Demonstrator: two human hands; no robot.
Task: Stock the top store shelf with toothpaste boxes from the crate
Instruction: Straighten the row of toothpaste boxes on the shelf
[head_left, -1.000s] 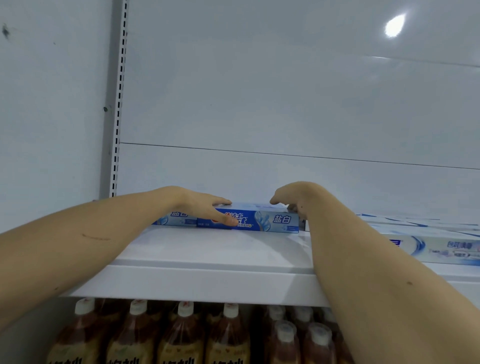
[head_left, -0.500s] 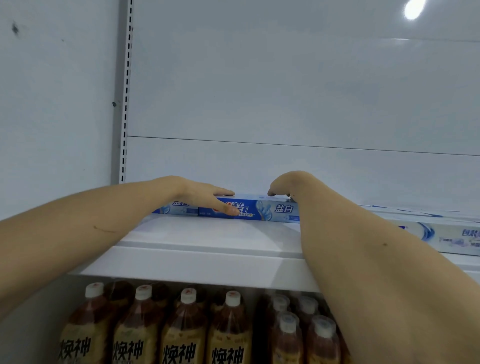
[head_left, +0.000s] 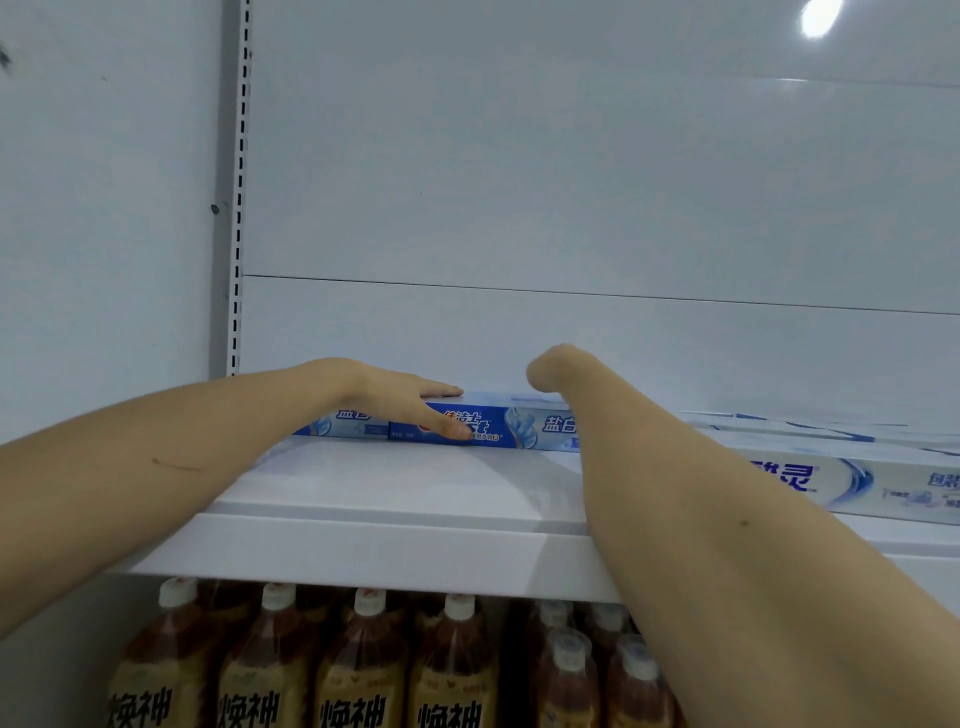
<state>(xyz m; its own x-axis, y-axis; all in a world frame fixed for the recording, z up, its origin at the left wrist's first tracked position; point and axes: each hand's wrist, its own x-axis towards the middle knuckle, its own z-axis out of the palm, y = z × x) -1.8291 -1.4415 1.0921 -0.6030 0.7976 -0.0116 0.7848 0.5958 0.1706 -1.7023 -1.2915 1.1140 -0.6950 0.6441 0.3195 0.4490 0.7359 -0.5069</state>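
Blue toothpaste box (head_left: 511, 427) lies flat at the back of the top shelf (head_left: 395, 493), long side toward the camera, end-to-end with a second blue box (head_left: 340, 425) on its left. Left hand (head_left: 402, 400) pinches it: fingers straight along the top edge, thumb pressed on the front face. Right hand (head_left: 550, 366) bends over the box's right end; its fingers are hidden behind the wrist, grip cannot be told. White toothpaste boxes (head_left: 857, 483) lie along the shelf to the right. Brown drink bottles (head_left: 363, 670) stand below.
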